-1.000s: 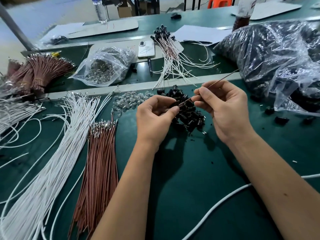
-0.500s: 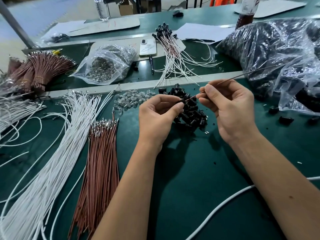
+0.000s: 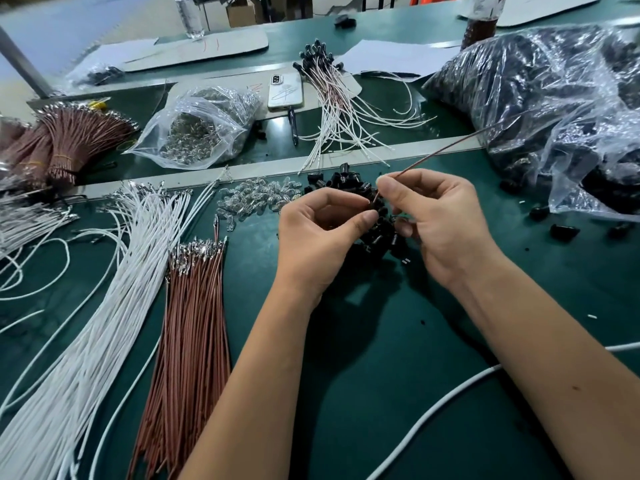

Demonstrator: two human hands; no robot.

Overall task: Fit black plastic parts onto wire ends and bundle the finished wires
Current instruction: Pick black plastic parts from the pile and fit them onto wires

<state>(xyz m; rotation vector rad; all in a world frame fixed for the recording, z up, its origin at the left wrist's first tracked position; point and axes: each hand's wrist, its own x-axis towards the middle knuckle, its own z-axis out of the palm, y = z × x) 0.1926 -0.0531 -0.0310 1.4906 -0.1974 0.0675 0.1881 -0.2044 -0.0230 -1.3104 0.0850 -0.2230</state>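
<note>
Green mat (image 3: 398,393) lay bare near its front edge. Two hands met over the black parts (image 3: 381,233): right hand (image 3: 446,220) pinched one brown wire (image 3: 446,150), left hand (image 3: 322,237) pinched a part.

desk (image 3: 398,393): showing dark green
wire bundles (image 3: 86,323): lying white; brown bundle (image 3: 187,341): lying reddish-brown
plastic parts (image 3: 381,233): sitting black
phone (image 3: 285,91): showing white
</note>
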